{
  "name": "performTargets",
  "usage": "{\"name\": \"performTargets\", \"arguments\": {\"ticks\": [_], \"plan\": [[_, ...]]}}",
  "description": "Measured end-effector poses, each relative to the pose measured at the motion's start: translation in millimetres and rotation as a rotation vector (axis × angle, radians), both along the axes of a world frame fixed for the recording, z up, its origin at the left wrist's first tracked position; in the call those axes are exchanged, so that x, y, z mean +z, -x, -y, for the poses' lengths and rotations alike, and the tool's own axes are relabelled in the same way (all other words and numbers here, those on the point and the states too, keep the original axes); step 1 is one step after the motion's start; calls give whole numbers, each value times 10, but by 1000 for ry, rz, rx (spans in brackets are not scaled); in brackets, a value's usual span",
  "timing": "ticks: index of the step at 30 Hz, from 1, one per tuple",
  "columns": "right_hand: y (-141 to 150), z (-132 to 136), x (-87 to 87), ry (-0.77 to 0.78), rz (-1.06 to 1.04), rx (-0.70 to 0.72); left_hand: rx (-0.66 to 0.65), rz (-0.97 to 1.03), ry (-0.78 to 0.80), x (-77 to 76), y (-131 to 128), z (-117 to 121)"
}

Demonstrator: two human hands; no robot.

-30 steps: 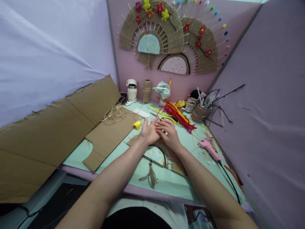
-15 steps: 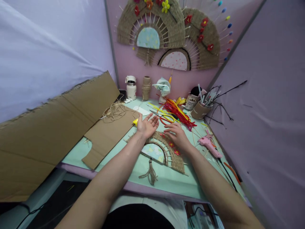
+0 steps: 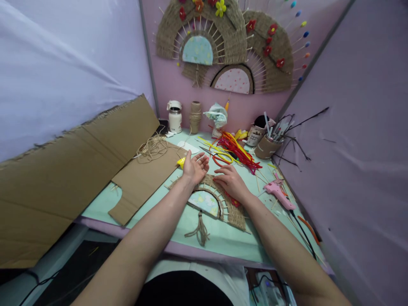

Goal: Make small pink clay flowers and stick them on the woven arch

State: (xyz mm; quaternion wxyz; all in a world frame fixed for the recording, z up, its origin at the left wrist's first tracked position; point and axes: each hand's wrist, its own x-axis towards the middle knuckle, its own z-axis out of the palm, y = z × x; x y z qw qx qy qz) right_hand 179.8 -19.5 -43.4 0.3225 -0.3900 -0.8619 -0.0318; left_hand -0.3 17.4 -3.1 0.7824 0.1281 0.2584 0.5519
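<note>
My left hand (image 3: 195, 169) is turned palm up over the top edge of a half-round woven twine fan (image 3: 236, 216). Its fingers are spread and slightly curled, and the palm holds nothing. To its right, my right hand (image 3: 232, 180) hovers close over the fan, fingers stretched out and a little bent, covering some of the red flowers (image 3: 235, 202). Whether it touches the fan I cannot tell. The fan has a floral cloth centre (image 3: 204, 202) and a twine tassel (image 3: 201, 231) at its lower edge. Scissors (image 3: 219, 156) lie just beyond my hands.
Red and yellow fuzzy stems (image 3: 242, 151) lie at the back. A pink glue gun (image 3: 280, 194) is on the right, near a pot of tools and twigs (image 3: 268, 148). Cardboard (image 3: 149, 174) and loose twine (image 3: 154, 148) are on the left. A twine spool (image 3: 195, 117) stands behind.
My right hand has shifted slightly left over the fan, covering more of the red flowers. My left hand stays palm up, its fingers a little more curled.
</note>
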Motion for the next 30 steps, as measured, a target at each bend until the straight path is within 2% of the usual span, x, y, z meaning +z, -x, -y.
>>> {"name": "performTargets", "arguments": {"ticks": [6,12,21,24,26,27,30], "plan": [[-39,28,52,-7,-37,-1,-9,-27,6,-10,-5,-10],[-26,30,37,-8,25,32,-16,-39,2,-23,-10,-19],[-5,48,32,-12,123,0,-17,-48,6,-18,-1,-20],[-3,55,35,-20,145,-10,-10,-106,-25,-25,-20,-30],[-3,60,39,-25,143,-4,12,-288,-96,-42,-45,-34],[-3,63,43,-23,138,1,27,-447,-169,-57,-57,-34],[-2,75,61,-1,119,16,8,-1099,-515,-123,-69,-24]]}}
